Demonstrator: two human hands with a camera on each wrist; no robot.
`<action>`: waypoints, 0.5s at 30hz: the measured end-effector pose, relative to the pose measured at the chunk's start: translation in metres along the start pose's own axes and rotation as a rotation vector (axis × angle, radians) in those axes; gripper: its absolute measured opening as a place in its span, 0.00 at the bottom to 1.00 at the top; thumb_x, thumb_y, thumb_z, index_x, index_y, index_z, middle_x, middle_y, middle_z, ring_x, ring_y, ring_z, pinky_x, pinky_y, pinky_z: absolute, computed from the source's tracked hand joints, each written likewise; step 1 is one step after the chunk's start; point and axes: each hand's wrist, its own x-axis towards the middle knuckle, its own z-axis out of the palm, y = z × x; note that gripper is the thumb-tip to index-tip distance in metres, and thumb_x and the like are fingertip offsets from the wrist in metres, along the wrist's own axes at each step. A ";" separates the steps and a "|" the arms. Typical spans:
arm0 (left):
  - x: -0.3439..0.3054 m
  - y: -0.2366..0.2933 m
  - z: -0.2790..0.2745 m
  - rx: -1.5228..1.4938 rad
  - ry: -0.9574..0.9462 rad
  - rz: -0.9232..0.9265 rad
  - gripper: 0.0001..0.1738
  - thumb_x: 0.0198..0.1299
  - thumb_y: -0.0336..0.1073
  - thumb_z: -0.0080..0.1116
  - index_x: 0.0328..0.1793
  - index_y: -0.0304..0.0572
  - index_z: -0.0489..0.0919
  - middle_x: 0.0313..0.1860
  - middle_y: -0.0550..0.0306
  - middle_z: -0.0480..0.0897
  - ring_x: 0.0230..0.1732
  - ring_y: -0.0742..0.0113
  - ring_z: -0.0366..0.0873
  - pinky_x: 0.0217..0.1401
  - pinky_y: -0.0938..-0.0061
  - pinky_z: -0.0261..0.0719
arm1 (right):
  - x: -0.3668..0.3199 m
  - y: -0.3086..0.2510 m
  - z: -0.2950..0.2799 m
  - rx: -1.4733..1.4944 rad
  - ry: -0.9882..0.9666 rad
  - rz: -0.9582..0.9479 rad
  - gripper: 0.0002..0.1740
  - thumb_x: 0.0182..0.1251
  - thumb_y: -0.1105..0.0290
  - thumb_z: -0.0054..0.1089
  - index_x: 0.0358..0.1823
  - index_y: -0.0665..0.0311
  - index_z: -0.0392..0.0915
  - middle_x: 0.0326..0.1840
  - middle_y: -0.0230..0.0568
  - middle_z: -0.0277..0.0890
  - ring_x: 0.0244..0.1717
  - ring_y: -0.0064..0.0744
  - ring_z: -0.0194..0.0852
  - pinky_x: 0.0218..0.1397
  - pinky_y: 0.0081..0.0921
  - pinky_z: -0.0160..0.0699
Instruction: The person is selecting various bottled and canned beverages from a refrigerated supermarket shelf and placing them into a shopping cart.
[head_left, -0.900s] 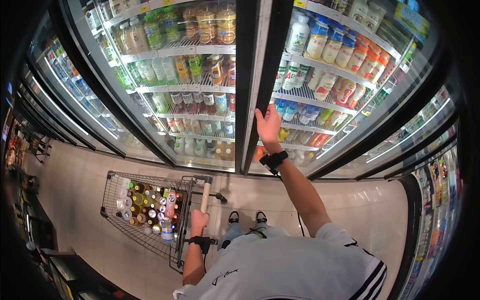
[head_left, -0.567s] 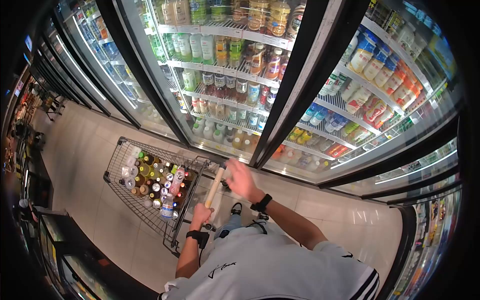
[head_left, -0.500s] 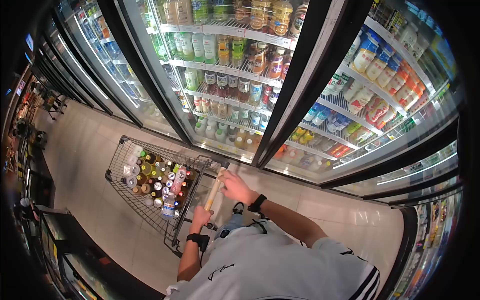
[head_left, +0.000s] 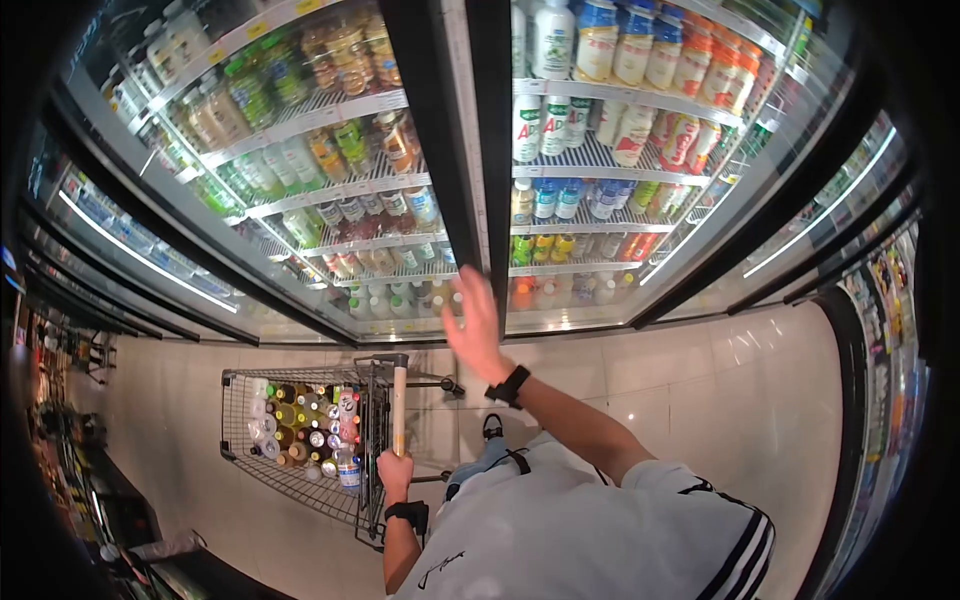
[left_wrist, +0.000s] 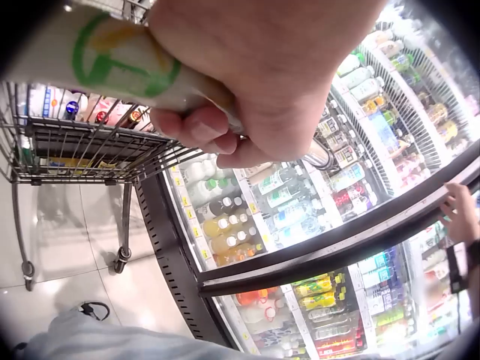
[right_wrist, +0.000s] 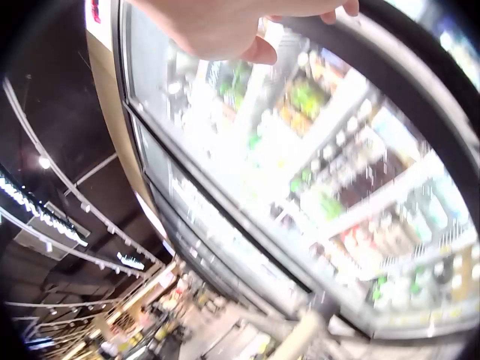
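Observation:
In the head view my left hand grips the pale handle of a wire shopping cart. The left wrist view shows that hand close up, fingers curled round the handle. My right hand is raised past the handle's end, fingers spread and holding nothing, in front of the dark upright frame between two glass cooler doors. In the right wrist view the right hand is partly cut off at the top; whether it touches the frame, I cannot tell.
Bottles and cans fill part of the cart, among them a blue-labelled bottle. Lit cooler shelves of drinks stand ahead, with more doors to both sides. Tiled floor lies below, and a dark-edged shelf curves along the right.
My right hand, at the handle's upper end half a second ago, has come off it and risen toward the cooler doors. The head view has turned; my left hand stays on the handle.

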 end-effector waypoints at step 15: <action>0.061 -0.029 -0.011 -0.082 0.021 0.061 0.16 0.50 0.33 0.62 0.42 0.27 0.82 0.32 0.32 0.85 0.41 0.33 0.85 0.44 0.50 0.81 | 0.136 0.002 -0.063 -0.159 0.223 0.107 0.13 0.57 0.69 0.67 0.34 0.70 0.74 0.32 0.56 0.78 0.36 0.63 0.77 0.37 0.51 0.74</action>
